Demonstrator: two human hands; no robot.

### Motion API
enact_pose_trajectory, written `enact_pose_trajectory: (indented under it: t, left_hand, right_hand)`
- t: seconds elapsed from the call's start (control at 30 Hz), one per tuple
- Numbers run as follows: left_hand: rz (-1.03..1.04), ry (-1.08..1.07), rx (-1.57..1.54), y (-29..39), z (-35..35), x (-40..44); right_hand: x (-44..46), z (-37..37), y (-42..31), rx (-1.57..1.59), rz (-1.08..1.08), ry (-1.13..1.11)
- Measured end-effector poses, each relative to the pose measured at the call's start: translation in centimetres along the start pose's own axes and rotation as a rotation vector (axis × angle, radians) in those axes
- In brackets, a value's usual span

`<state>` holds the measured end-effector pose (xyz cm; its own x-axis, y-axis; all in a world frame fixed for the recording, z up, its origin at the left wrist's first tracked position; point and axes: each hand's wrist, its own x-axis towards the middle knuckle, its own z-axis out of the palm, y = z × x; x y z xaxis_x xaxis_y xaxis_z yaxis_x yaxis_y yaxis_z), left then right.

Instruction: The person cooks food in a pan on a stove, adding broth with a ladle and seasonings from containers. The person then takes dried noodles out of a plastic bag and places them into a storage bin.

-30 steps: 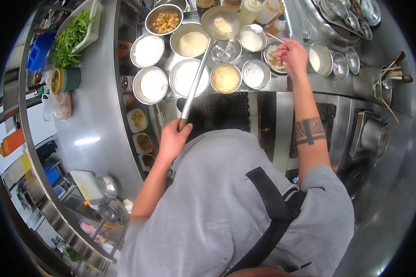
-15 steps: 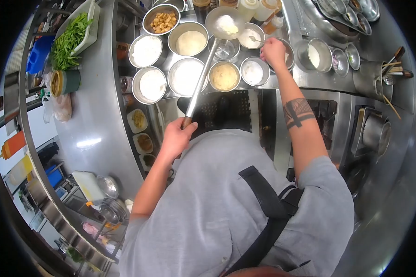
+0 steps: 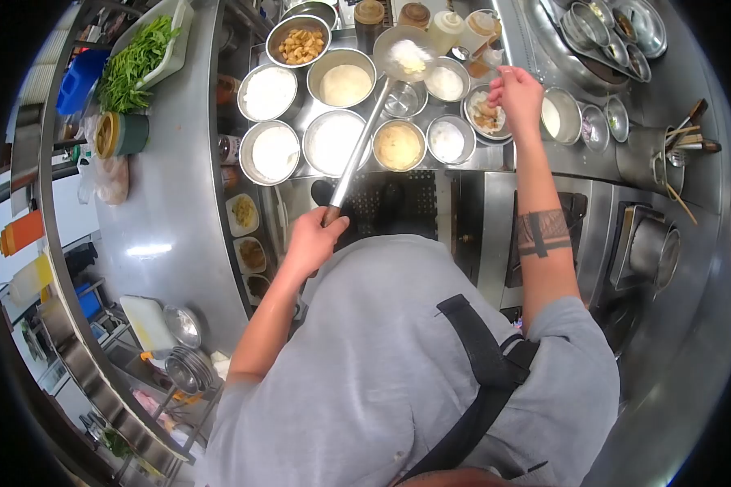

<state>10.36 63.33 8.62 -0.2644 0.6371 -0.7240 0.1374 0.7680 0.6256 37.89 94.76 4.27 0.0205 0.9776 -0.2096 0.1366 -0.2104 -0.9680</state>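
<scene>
My left hand [image 3: 315, 243] is wrapped round the wooden grip of a long-handled ladle [image 3: 361, 146]. The ladle's bowl hangs over the far containers and holds white powder and a pale yellowish lump. At the right of the containers, my right hand [image 3: 518, 96] is raised with its fingers pinched on a small spoon [image 3: 460, 53]. The spoon's head points left, just above a bowl of white powder [image 3: 444, 83]; its handle is partly hard to make out. Below the right hand sits a bowl with brownish and pale pieces [image 3: 487, 115].
Several metal tubs of white powder surround a tub of yellowish granules [image 3: 399, 146]. Brown cubes fill a bowl [image 3: 300, 45] at the back left. Squeeze bottles [image 3: 447, 29] line the back. A utensil pot [image 3: 654, 154] stands right; leafy greens [image 3: 142, 61] lie in a tray at left.
My right hand has lifted the spoon out of the white powder bowl and moved right, uncovering the bowl of brownish pieces. My left hand still holds the ladle, which has barely moved.
</scene>
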Motion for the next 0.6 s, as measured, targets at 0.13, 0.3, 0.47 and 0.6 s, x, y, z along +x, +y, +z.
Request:
enact_pose_trajectory:
  t: [0.13,0.3,0.47,0.6]
  left_hand:
    - [-0.024,-0.022,0.015,0.2,0.5,-0.2]
    - [-0.052,-0.004,-0.038,-0.1,0.1,-0.9]
    - [-0.049,0.026,-0.021,0.2,-0.4,-1.2]
    - [0.043,0.049,0.045,-1.2,-0.2,0.1]
  right_hand:
    - [1.9,1.3,4.0,-0.159,0.07,0.003]
    - [2.7,2.8,8.3,-0.314,0.127,-0.076]
    - [2.6,1.3,7.4,0.058,0.221,-0.018]
    - [1.1,-0.3,2.7,0.235,0.225,-0.104]
